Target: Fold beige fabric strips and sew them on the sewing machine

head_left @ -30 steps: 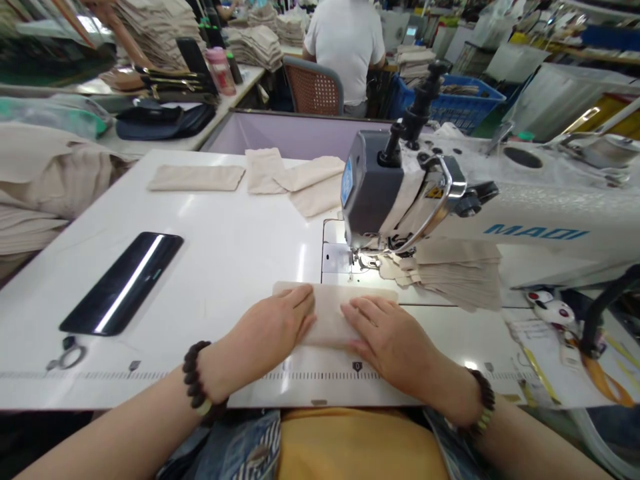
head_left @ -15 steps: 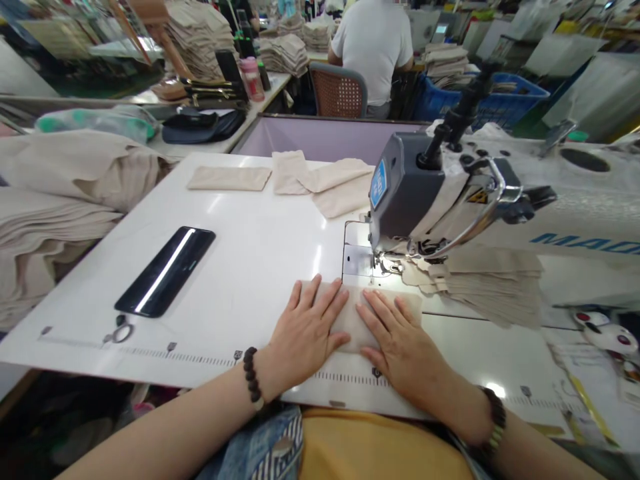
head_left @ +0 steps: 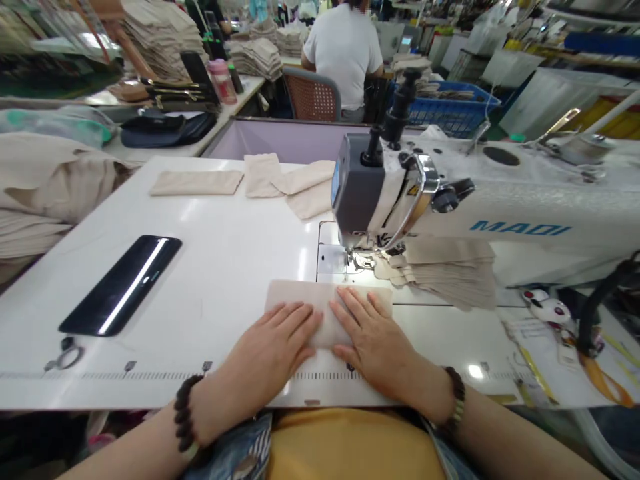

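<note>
A folded beige fabric piece [head_left: 300, 295] lies flat on the white sewing table [head_left: 225, 267], just in front of the needle of the white and grey sewing machine [head_left: 380, 193]. My left hand [head_left: 273, 350] rests flat on its left half, fingers stretched out and apart. My right hand [head_left: 373, 337] lies flat on its right half, fingers spread toward the presser foot [head_left: 363, 261]. Both wrists wear bead bracelets. Neither hand grips anything.
A black phone [head_left: 120, 283] and small snips [head_left: 65, 353] lie at the left. More beige pieces [head_left: 285, 177] sit at the table's far side, a stack [head_left: 450, 267] under the machine arm, piled fabric [head_left: 45, 187] at far left. A person in a white shirt [head_left: 345, 53] sits beyond.
The view swung right, then back left. Both hands stayed flat on the fabric piece, which sits about where it was before the needle.
</note>
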`<state>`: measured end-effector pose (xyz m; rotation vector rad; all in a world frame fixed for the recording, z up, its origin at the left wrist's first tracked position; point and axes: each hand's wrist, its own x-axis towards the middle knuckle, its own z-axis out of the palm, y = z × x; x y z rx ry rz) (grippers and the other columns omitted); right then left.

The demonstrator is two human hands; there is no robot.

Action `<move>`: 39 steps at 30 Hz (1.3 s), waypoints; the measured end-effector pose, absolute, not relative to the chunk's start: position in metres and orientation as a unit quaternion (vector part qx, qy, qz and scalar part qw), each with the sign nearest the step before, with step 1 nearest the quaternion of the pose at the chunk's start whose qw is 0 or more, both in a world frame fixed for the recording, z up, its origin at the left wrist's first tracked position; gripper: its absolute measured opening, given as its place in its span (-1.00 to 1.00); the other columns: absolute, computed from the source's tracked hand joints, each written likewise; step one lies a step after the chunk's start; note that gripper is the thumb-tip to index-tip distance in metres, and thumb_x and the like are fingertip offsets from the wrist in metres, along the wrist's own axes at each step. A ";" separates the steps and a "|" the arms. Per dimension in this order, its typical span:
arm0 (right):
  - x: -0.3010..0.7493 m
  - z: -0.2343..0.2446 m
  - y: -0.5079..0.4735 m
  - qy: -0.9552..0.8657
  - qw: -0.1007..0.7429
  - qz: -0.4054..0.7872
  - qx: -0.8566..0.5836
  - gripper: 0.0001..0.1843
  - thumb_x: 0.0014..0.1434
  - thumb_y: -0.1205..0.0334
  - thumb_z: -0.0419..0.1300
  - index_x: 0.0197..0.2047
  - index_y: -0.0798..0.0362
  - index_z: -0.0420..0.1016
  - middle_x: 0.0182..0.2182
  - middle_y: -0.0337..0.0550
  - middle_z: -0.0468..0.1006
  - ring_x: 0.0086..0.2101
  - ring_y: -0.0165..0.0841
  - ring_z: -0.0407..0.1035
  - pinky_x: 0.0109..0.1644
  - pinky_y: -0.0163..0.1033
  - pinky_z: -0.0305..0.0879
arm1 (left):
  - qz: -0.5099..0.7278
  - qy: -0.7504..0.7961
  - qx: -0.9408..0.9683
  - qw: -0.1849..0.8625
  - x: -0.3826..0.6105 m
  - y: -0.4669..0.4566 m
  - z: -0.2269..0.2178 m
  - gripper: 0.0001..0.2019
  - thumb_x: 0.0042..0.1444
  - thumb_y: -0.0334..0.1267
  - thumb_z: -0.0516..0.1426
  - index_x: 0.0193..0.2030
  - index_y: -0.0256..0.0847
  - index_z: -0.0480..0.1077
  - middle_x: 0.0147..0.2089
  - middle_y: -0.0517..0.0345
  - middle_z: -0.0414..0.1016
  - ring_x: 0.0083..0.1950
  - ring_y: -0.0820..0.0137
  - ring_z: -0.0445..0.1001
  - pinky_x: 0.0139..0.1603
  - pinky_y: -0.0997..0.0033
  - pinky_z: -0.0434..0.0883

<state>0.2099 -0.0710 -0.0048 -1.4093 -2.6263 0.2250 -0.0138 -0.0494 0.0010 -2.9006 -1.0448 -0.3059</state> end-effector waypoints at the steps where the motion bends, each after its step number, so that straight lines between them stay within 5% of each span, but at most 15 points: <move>1: 0.212 -0.001 -0.070 -0.876 0.080 0.084 -0.469 -0.44 0.25 0.05 0.02 0.21 0.21 0.14 0.22 0.11 0.05 0.18 -0.12 -0.08 0.20 0.10 -0.04 | -0.092 -0.333 -0.938 0.004 -0.008 -0.046 0.003 -0.66 0.29 -0.17 -0.11 0.08 -0.32 0.23 0.07 -0.09 0.31 0.08 0.20 0.28 0.11 0.17 0.25; 7: 0.239 0.016 -0.054 -0.907 0.075 0.104 -0.401 -0.66 0.27 0.30 -0.04 0.08 0.20 0.29 0.11 0.05 0.26 0.07 -0.18 0.12 0.12 0.12 0.04 | -0.038 -0.351 -0.936 -0.012 0.009 0.008 0.014 -0.68 0.21 -0.15 0.04 0.00 -0.34 0.27 0.07 -0.06 0.28 0.09 0.19 0.25 0.16 0.07 0.17; 12: 0.253 0.010 -0.035 -0.947 0.085 0.050 -0.307 -0.68 0.27 0.45 -0.11 0.03 0.21 0.32 0.04 0.03 0.34 -0.04 -0.20 0.22 0.11 0.11 -0.02 | -0.005 -0.323 -0.946 0.011 0.034 0.035 0.025 -0.84 0.19 -0.37 0.04 -0.11 -0.37 0.32 -0.02 -0.07 0.32 0.02 0.23 0.31 0.04 0.24 0.29; 15: 0.253 0.003 -0.028 -0.949 0.128 0.035 -0.286 -0.72 0.30 0.41 -0.10 -0.04 0.18 0.37 -0.02 -0.02 0.40 -0.12 -0.24 0.26 0.05 0.03 0.04 | 0.005 -0.297 -0.955 -0.018 0.050 0.031 0.024 -0.89 0.20 -0.38 0.03 -0.19 -0.34 0.34 -0.08 -0.02 0.34 -0.08 0.29 0.36 -0.05 0.31 0.35; 24: 0.256 0.000 -0.022 -0.912 0.178 0.020 -0.368 -0.66 0.34 0.23 -0.13 -0.13 0.12 0.45 -0.32 -0.06 0.39 -0.34 -0.28 0.21 -0.19 -0.13 0.11 | -0.063 -0.309 -0.949 -0.019 0.059 0.037 0.008 -0.74 0.16 -0.24 0.11 -0.08 -0.38 0.31 -0.01 -0.09 0.33 0.09 0.21 0.27 0.10 0.21 0.25; 39: 0.249 -0.001 -0.015 -0.896 0.172 0.046 -0.406 -0.65 0.34 0.22 -0.14 -0.09 0.14 0.43 -0.36 -0.09 0.35 -0.38 -0.31 0.21 -0.29 -0.21 0.11 | -0.088 -0.319 -0.944 -0.019 0.057 0.048 0.002 -0.78 0.20 -0.26 0.07 -0.11 -0.39 0.32 -0.06 -0.06 0.38 0.10 0.20 0.26 0.12 0.18 0.23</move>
